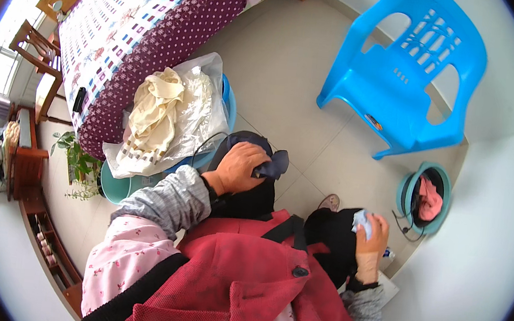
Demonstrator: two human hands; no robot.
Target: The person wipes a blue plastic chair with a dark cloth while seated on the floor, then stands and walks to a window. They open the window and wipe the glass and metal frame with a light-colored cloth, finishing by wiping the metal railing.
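My left hand (240,166) rests over my left knee, gripping a bunched dark navy cloth (277,165); one folded end sticks out past the fingers. Over by my right knee, my right hand (373,236) is closed around a small pale-blue wad (362,221), which may be cloth or paper. The palm hides part of it. Black trousers (331,232) cover both knees. Just beyond my left forearm, a cream knitted garment (157,103) lies on a clear plastic bag (207,94) atop a blue basin (230,103).
A blue plastic armchair (396,86) stands ahead to the right. Against the right wall sits a teal basin (401,199) holding a pink cloth (430,200). A bed (158,28), a teal bucket (115,185) and a potted plant (76,158) are on the left. A thin dark cable (202,145) runs near my left knee.
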